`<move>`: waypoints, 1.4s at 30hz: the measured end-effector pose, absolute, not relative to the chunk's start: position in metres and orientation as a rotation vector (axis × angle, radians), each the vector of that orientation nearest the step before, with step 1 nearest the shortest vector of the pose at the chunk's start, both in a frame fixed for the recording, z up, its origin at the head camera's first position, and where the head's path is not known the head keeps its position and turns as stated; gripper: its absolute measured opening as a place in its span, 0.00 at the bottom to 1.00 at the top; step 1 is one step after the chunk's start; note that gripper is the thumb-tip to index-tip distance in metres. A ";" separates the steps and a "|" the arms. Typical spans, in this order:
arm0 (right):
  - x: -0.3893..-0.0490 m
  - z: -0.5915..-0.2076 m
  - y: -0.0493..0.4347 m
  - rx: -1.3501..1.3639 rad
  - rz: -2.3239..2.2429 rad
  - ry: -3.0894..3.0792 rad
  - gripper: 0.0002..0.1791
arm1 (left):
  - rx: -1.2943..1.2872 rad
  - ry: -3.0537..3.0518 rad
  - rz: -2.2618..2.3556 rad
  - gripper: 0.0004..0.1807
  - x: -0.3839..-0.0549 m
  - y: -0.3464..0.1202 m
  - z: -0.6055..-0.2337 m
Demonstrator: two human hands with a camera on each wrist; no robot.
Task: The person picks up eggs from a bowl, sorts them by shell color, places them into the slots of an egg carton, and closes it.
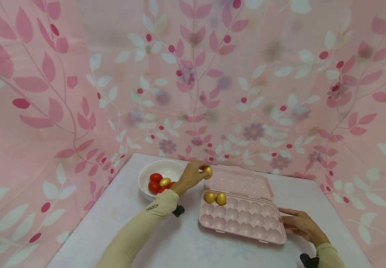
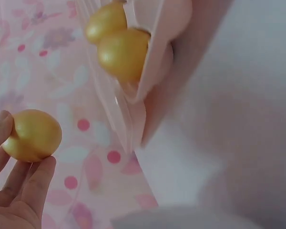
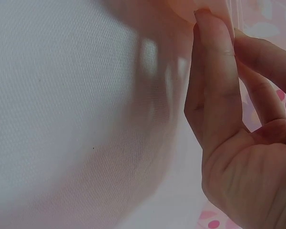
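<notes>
Your left grip (image 1: 192, 174) pinches a golden egg (image 1: 208, 172) beyond the egg tray (image 1: 240, 234), toward eleven o'clock; your right grip (image 1: 299, 224) holds its three-o'clock edge, likely steadying it. Two more golden eggs (image 1: 221, 198) sit at ten, cupped against rolling.

At nine o'clock, a golden egg (image 2: 34, 136) is pinched by the left hand (image 2: 18, 205); toward eleven, two seated eggs (image 2: 123, 56) are held by a pink egg tray (image 2: 178, 16).

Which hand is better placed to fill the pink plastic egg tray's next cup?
Probably the left hand: it holds a shiny golden egg near the tray, while the right hand grips the tray's right end.
</notes>
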State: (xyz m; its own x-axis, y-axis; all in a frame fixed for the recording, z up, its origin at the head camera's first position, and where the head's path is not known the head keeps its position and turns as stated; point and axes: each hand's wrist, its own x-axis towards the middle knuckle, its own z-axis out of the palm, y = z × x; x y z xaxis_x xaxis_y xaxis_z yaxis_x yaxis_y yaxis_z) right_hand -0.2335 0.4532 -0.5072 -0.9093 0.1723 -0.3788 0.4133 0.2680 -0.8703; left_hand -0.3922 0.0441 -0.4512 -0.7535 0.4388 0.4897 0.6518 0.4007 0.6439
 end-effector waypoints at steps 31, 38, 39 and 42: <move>-0.231 -0.507 0.457 0.555 -1.702 2.344 0.33 | -1.161 -2.516 -1.268 0.13 -0.364 0.124 -0.489; -0.230 -0.508 0.456 0.553 -1.725 2.328 0.33 | -1.219 -2.560 -1.077 0.14 -0.360 0.132 -0.491; -0.230 -0.508 0.455 0.547 -1.722 2.329 0.33 | -1.218 -2.573 -1.051 0.14 -0.359 0.132 -0.491; -0.232 -0.509 0.454 0.538 -1.719 2.336 0.34 | -1.222 -2.617 -1.014 0.13 -0.357 0.135 -0.491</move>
